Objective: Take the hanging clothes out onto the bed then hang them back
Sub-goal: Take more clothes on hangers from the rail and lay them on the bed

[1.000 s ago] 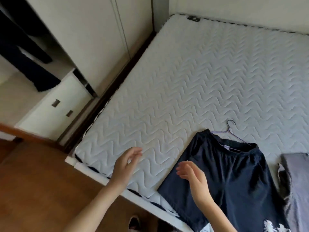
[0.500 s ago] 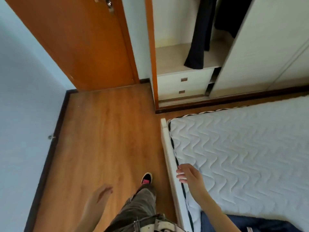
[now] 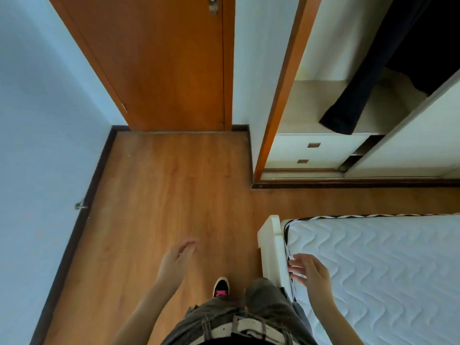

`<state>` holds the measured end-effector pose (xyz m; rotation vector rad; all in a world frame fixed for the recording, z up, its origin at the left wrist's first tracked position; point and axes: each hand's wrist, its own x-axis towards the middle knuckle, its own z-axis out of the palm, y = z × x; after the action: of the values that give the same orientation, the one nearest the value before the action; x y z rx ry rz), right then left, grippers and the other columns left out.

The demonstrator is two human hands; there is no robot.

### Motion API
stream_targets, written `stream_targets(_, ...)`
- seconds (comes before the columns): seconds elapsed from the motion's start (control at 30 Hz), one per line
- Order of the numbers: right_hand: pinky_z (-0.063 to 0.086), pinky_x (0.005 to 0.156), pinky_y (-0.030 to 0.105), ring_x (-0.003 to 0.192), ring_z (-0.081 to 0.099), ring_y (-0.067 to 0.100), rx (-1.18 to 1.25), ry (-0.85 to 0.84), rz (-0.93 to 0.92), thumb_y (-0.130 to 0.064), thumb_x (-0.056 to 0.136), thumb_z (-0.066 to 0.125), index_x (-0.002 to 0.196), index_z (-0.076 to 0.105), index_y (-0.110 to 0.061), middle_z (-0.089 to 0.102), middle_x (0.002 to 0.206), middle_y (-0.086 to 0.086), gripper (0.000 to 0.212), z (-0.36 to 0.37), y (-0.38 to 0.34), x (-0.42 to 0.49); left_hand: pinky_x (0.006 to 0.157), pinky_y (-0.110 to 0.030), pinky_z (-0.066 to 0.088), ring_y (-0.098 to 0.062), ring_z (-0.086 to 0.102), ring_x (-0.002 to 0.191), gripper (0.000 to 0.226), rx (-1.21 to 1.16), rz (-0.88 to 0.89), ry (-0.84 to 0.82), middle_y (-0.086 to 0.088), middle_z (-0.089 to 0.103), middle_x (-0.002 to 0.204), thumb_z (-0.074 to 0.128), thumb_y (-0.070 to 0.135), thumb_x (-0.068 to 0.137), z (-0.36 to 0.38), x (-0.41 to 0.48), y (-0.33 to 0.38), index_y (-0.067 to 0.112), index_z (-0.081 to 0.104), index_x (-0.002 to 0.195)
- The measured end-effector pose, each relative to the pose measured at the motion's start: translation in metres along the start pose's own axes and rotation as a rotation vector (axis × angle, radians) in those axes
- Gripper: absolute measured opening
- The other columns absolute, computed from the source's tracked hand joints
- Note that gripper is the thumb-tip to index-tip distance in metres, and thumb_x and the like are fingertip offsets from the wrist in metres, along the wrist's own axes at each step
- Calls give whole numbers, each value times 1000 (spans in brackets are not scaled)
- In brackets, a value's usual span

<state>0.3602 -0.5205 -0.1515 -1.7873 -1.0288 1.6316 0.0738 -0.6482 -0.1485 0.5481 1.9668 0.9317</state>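
Observation:
Dark clothes (image 3: 368, 70) hang inside the open wardrobe (image 3: 323, 105) at the upper right, their ends reaching the shelf above two drawers. The bed (image 3: 388, 270) with its white quilted mattress fills the lower right; no clothes on it are in view. My left hand (image 3: 178, 257) hangs over the wooden floor, fingers apart, holding nothing. My right hand (image 3: 307, 270) hovers at the mattress corner by the white bed frame, fingers spread and empty.
An orange wooden door (image 3: 161, 61) stands shut at the top centre. The wardrobe's white sliding door (image 3: 418, 135) covers its right part. Wooden floor (image 3: 174, 190) lies between me, the door and the wardrobe. A blue wall (image 3: 37, 120) runs along the left.
My view has swung left from the bed, where dark shorts on a hanger lay, toward the floor, door and wardrobe. Both hands have stayed empty; the left one has risen a little.

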Motion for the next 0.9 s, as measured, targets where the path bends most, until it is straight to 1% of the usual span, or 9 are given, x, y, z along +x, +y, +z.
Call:
stream_targets(0.1,54,73,37,83,65,39,31,90,2,-9,101,42,93,63,3,69,91,25,26,1,-19,23,88,-28,48,-6,65,96,22,-18,70,-29,17,71,94,48,24,98,5,60,49,34,68,99)
stream_targets(0.23,52,74,39,84,63,39,131,134,55,-10,100,43,97,63,6,67,91,25,26,12,-53,72,90,-29,49,-7,65,98,22,1,100,-86,9,72,95,48,24,99,23,130,93,35,67,100)
stream_targets(0.37,51,70,37,78,62,34,188,117,67,-9,100,43,96,63,5,66,89,23,25,32,-102,145,94,-30,49,-7,64,101,21,23,56,-117,8,70,103,49,25,99,41,198,133,35,66,97)
stream_targets(0.47,55,65,34,71,66,28,186,96,40,-10,102,41,95,65,1,68,85,20,27,41,-150,202,95,-36,50,-13,66,102,20,38,-2,-117,6,72,102,49,28,98,42,238,152,31,69,100)
stream_targets(0.6,56,77,42,76,66,30,201,78,-25,-11,101,45,96,67,-3,69,88,21,25,47,-216,265,93,-36,49,-14,66,101,22,78,-43,-124,4,72,101,46,29,100,35,281,179,27,68,103)
stream_targets(0.7,57,80,43,81,68,30,222,99,-47,-12,100,44,99,67,-4,70,89,18,25,48,-252,295,93,-39,50,-16,67,100,21,114,-21,-138,5,73,97,48,30,99,34,312,203,29,68,102)
stream_targets(0.77,57,80,42,81,68,30,243,130,-60,-12,101,43,99,68,-4,70,87,16,26,48,-268,310,95,-41,49,-14,67,100,20,153,-12,-178,6,73,98,49,33,98,39,338,223,30,69,102)
stream_targets(0.83,57,79,42,80,68,29,261,168,-79,-12,101,42,99,68,-3,70,86,15,28,46,-277,320,99,-42,48,-13,65,104,21,182,-20,-264,7,72,104,50,37,97,51,365,244,30,69,103)
stream_targets(0.9,57,76,40,79,67,28,289,243,-77,-12,101,41,100,68,-2,70,85,15,28,41,-280,323,101,-39,46,-14,62,110,23,240,11,-372,7,68,112,50,38,97,73,388,269,28,68,106)
